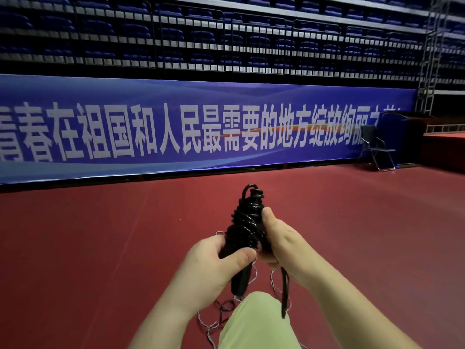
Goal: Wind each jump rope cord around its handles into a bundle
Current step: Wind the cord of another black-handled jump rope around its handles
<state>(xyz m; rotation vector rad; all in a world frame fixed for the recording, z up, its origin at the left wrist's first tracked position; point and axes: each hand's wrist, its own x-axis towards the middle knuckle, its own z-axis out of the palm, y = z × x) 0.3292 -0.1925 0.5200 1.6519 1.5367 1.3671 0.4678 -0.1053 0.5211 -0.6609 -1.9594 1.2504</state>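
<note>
Black rope [247, 222] is held by both hands: left hand [214, 263] grips handles, right hand [281, 238] pinches coils; wind the tail [284, 293] tightly.

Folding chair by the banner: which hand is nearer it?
Right. The right hand holds the rope bundle on the folding chair's side; the left hand sits farther left.

a black jump rope [247, 222] stands nearly upright in front of the person, its glossy cord coiled many times around the paired handles into a thick bundle. a short loose cord tail [284, 293] hangs down from the bundle's lower right. a second, thin speckled rope [221, 311] lies loose and tangled on the red floor below.
</note>
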